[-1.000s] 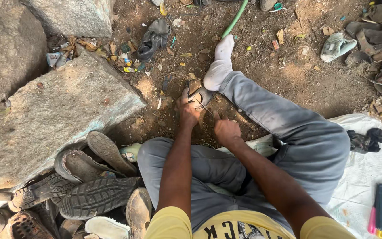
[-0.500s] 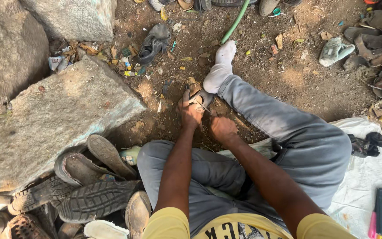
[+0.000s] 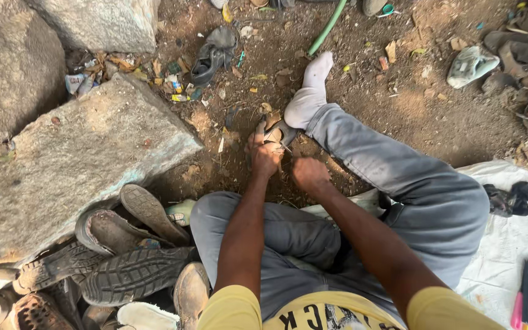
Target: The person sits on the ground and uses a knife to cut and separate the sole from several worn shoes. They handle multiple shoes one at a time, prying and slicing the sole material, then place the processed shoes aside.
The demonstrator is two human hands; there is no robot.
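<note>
Big grey stone slab [image 3: 74,165] at left, pile of worn shoe soles [image 3: 123,256] below it. Seated on white sheet [image 3: 508,244], grey-trousered leg stretched out, socked foot [image 3: 310,91] on dirt ground [image 3: 398,110]. Left hand [image 3: 265,157] closed around small shoe piece [image 3: 274,129], pinned on ground just beside heel, long axis pointing away toward foot. Right hand [image 3: 310,174] curled into fist just right of and nearer than piece; contents too small to tell. Left hand nearer.
</note>
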